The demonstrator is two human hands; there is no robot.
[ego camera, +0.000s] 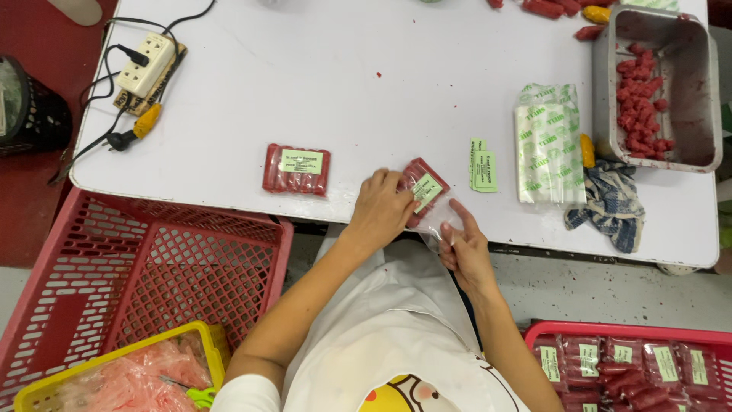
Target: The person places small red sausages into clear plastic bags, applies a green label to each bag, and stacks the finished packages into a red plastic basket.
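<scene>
Your left hand (379, 207) presses down on the sausage pack (422, 191) at the table's near edge, while your right hand (463, 248) pinches its clear open end. The pack looks light, soft and slippery, so hold it by the film's edges. It carries a pale green label set aslant. To its left lies a second pack (296, 168) with a like label; to the right are loose labels (483, 165), then a stack of green-printed bags (547, 145).
</scene>
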